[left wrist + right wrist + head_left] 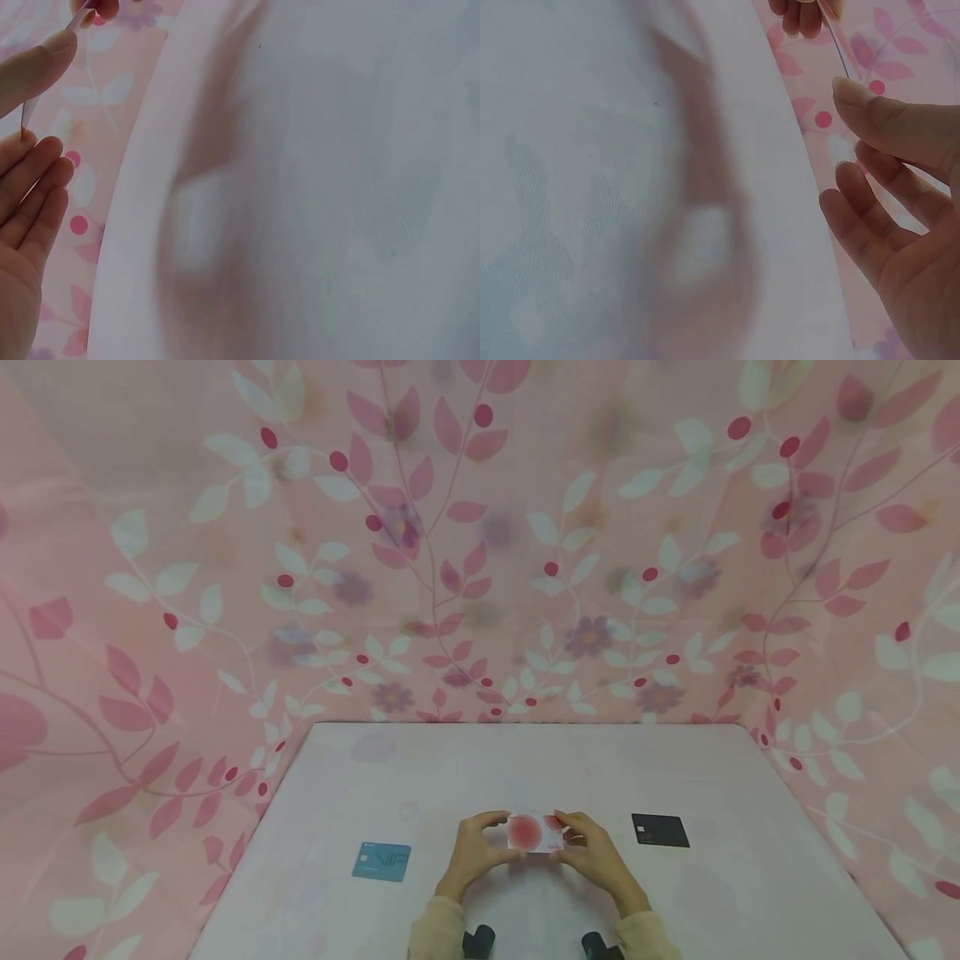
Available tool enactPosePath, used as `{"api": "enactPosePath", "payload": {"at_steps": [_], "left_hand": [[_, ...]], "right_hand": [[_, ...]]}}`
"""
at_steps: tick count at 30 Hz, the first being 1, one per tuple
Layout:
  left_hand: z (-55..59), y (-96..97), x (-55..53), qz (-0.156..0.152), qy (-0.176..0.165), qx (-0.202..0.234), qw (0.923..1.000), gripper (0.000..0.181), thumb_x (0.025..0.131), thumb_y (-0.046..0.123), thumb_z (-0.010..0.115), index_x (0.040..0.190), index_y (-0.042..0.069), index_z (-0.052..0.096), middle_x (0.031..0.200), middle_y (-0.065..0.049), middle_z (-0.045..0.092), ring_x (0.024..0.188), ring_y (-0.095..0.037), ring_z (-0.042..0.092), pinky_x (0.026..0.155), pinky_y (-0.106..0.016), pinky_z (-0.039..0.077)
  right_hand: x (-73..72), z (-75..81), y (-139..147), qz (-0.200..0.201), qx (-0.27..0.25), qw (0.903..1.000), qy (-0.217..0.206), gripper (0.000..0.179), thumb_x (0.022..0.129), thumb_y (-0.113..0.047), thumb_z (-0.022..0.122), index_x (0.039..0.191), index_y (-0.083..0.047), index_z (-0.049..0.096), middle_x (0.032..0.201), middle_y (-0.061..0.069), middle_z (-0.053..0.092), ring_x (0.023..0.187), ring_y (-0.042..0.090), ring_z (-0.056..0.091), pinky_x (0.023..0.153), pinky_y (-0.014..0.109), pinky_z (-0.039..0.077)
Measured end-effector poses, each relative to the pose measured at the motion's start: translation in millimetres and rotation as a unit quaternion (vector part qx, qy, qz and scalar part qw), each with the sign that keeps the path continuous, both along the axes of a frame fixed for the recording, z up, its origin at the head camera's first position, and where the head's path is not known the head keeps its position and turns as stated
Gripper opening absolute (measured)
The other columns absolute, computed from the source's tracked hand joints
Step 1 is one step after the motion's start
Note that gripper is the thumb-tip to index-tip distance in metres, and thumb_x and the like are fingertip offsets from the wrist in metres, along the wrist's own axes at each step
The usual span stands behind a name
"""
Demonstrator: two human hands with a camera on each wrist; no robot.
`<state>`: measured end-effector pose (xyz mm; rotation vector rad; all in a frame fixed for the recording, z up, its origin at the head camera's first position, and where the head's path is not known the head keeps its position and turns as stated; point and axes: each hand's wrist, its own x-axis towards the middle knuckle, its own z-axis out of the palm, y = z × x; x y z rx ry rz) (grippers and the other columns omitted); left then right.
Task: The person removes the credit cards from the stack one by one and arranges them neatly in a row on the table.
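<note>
Between both hands, raised over the white table, is a white card (536,833) with a large pink-red circle, seen in the head view. My left hand (476,847) pinches its left edge between thumb and fingers. On the opposite edge, my right hand (592,852) pinches it the same way. The wrist views catch the card nearly edge-on: a thin strip (30,112) by the left thumb and a dark-edged sliver (838,46) by the right thumb. A blue VIP card (382,862) lies left of the hands, and a black card (660,830) lies to their right.
The white table (420,768) ends at a back edge against a pink floral cloth (480,610), which also hangs on both sides. Black wrist devices (480,941) show under the sleeves (437,927). Shadows of the hands and card fall on the tabletop.
</note>
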<state>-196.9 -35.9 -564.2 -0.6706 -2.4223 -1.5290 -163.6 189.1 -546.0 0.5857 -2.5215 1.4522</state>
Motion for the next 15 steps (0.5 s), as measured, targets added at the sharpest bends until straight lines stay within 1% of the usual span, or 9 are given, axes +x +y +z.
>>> {"api": "enactPosePath", "payload": {"at_steps": [4, 8, 12, 15], "left_hand": [[0.1, 3.1, 1.0, -0.002, 0.005, 0.0, 1.0, 0.056, 0.059, 0.028, 0.089, 0.103, 0.001, 0.069, 0.099, -0.008, 0.071, 0.091, -0.023, 0.064, 0.081, -0.042, 0.053], [-1.0, 6.5, -0.1, -0.005, 0.018, 0.0, 0.9998, 0.057, 0.058, 0.027, 0.089, 0.103, -0.001, 0.069, 0.098, -0.01, 0.071, 0.091, -0.024, 0.065, 0.08, -0.039, 0.054], [-2.0, 10.1, -2.0, -0.01, 0.031, 0.003, 0.9995, 0.057, 0.058, 0.026, 0.089, 0.103, -0.004, 0.068, 0.097, -0.013, 0.07, 0.089, -0.026, 0.064, 0.079, -0.038, 0.054], [-2.4, 13.2, -4.0, -0.014, 0.029, 0.008, 0.9994, 0.057, 0.059, 0.025, 0.089, 0.103, -0.004, 0.068, 0.097, -0.016, 0.07, 0.089, -0.027, 0.064, 0.079, -0.039, 0.053]], "right_hand": [[-0.1, 1.5, 2.9, 0.002, -0.002, 1.0, 0.005, 0.058, 0.069, -0.002, 0.079, 0.119, 0.015, 0.055, 0.103, 0.022, 0.059, 0.082, 0.022, 0.059, 0.073, 0.045, 0.055], [-0.3, 2.3, 5.8, -0.002, -0.008, 1.0, 0.001, 0.058, 0.068, -0.002, 0.079, 0.118, 0.015, 0.055, 0.103, 0.022, 0.059, 0.082, 0.021, 0.059, 0.074, 0.043, 0.055], [-0.2, 3.4, 9.3, 0.0, -0.017, 0.9999, 0.003, 0.059, 0.068, -0.002, 0.08, 0.118, 0.016, 0.054, 0.102, 0.023, 0.059, 0.081, 0.025, 0.06, 0.073, 0.042, 0.055], [-1.1, 4.3, 12.4, 0.006, -0.019, 0.9996, 0.019, 0.06, 0.067, -0.001, 0.08, 0.117, 0.018, 0.053, 0.101, 0.025, 0.059, 0.08, 0.031, 0.06, 0.071, 0.043, 0.055]]}}
